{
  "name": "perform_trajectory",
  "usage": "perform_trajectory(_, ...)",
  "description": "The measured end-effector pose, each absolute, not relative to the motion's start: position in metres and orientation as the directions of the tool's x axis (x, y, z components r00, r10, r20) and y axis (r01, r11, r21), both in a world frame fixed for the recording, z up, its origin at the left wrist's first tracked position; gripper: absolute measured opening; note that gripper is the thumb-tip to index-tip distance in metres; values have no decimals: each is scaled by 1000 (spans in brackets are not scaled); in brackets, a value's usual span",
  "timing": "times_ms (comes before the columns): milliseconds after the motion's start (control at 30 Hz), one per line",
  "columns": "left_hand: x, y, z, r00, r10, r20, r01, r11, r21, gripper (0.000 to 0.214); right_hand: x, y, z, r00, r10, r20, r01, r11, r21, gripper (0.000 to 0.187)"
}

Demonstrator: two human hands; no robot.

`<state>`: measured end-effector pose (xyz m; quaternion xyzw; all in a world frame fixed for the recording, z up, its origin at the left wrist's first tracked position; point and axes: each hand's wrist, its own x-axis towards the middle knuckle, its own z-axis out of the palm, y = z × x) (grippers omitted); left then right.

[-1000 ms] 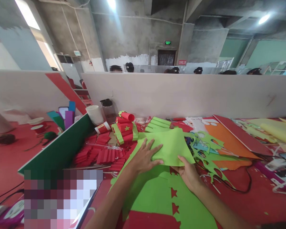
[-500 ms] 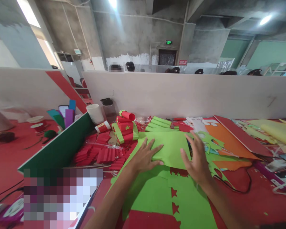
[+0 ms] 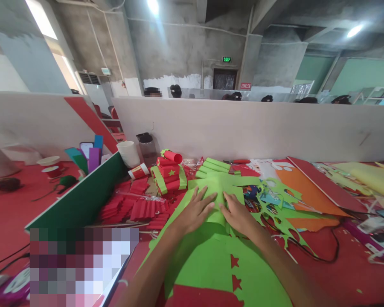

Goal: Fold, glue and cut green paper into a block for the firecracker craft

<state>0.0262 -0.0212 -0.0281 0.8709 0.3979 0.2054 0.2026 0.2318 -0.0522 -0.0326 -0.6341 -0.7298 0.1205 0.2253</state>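
A light green sheet of paper (image 3: 205, 183) lies at the middle of the table, its right side bent over toward the left into a raised fold. My left hand (image 3: 196, 211) rests flat on it, fingers spread. At the fold, my right hand (image 3: 240, 215) has its fingers curled in and holds the paper, the fingertips close to my left hand. Underneath is a larger green sheet (image 3: 205, 260) with star-shaped holes that show red below. Rolled green paper tubes (image 3: 214, 165) lie just beyond.
Left of the sheets are a red and green paper model (image 3: 169, 172), pleated red paper (image 3: 142, 209) and a dark green board (image 3: 83, 192). Cut green scraps (image 3: 283, 217) and orange paper (image 3: 294, 183) lie to the right. A white partition (image 3: 243, 130) stands behind.
My right hand has moved left, bringing the sheet's right side over into a fold and uncovering colourful scraps beneath. My left hand stays almost where it was.
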Motion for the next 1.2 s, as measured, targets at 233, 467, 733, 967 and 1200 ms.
perform_trajectory(233,30,-16,-38,331,936,117,681,-323,657,78,234,-48,-41,-88,989,120,870,135,-475,60)
perform_trajectory(467,32,-24,-22,266,964,-7,827,-225,515,68,233,-52,-33,-103,987,120,838,151,-524,59)
perform_trajectory(733,29,-18,-15,282,944,173,338,-266,903,55,234,-57,-24,-28,979,201,756,152,-637,69)
perform_trajectory(967,29,-23,-4,238,938,251,-175,-213,961,53,234,-51,-30,23,910,414,465,357,-810,64)
perform_trajectory(1200,30,-19,-13,227,899,375,-215,-329,920,69,228,-48,-26,32,890,455,236,435,-869,75)
